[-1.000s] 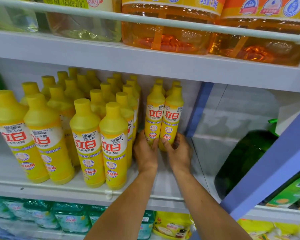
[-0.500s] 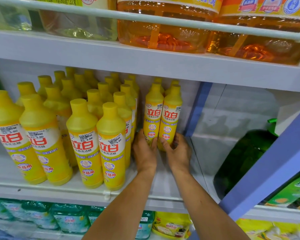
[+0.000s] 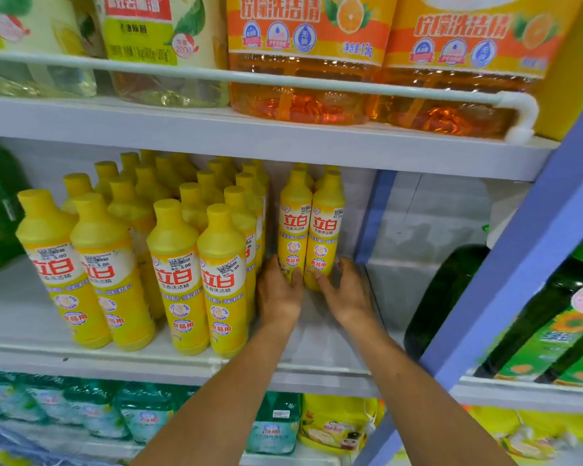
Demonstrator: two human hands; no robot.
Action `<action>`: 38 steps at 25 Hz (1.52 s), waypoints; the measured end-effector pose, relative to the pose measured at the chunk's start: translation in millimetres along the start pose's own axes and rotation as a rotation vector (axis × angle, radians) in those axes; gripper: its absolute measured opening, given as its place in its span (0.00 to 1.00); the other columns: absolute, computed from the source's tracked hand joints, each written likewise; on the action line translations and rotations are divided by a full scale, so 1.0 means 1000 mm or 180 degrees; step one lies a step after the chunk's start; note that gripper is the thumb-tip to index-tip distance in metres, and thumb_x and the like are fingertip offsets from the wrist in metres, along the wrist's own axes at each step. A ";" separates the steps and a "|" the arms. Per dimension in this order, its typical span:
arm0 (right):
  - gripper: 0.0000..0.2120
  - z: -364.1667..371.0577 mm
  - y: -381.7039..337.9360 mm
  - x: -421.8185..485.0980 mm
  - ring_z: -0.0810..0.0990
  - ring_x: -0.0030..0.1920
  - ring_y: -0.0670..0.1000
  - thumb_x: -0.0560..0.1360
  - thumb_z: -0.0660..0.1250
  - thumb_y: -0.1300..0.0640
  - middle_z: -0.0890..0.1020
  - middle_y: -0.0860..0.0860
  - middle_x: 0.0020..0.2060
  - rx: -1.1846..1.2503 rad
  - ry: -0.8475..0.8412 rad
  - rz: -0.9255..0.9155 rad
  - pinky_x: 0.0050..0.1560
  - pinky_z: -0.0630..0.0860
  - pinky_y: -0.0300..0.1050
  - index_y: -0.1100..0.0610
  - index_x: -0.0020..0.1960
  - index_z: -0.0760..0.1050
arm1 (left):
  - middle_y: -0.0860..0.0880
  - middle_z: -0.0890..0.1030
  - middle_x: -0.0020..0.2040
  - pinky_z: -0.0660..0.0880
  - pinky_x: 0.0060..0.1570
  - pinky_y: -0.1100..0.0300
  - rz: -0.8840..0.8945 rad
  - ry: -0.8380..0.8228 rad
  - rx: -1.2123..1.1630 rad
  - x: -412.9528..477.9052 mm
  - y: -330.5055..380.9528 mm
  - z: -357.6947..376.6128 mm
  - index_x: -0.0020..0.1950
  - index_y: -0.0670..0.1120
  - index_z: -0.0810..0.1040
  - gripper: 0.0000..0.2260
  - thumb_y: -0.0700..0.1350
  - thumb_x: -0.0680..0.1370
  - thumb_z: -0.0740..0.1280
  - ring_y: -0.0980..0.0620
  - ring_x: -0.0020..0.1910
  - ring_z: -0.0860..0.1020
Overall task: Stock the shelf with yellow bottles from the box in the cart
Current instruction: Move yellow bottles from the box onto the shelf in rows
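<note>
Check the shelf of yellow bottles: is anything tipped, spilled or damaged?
Nothing stands out. The yellow bottles stand capped in rows, with no spill on the shelf. The left hand and right hand hold the rightmost pair upright.

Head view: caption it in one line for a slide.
Left hand and right hand grip the bases of a pair of yellow bottles upright on the shelf.
</note>
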State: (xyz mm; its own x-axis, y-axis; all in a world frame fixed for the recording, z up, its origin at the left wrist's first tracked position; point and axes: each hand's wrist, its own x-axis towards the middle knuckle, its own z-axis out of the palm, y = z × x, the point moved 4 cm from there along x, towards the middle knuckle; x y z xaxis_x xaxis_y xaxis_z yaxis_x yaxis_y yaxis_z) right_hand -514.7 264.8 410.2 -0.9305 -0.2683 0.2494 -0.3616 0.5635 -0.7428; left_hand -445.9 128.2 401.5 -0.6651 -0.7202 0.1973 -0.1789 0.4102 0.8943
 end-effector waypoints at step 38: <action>0.36 0.181 -0.195 -0.418 0.70 0.70 0.60 0.77 0.60 0.32 0.70 0.56 0.71 -0.2488 -0.2068 -0.1471 0.63 0.74 0.59 0.53 0.76 0.63 | 0.39 0.69 0.72 0.67 0.70 0.43 0.0665 -0.2045 0.3362 -0.247 -0.219 -0.393 0.78 0.44 0.61 0.34 0.64 0.79 0.60 0.38 0.72 0.68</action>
State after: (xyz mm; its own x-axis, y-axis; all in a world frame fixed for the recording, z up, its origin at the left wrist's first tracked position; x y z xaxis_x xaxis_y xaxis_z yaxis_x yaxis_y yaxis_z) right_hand -44.7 126.0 338.4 -0.5722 -0.8079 -0.1413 -0.8151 0.5792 -0.0106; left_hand 42.3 -4.0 315.2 -0.9304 -0.3069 -0.2005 -0.3230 0.9449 0.0526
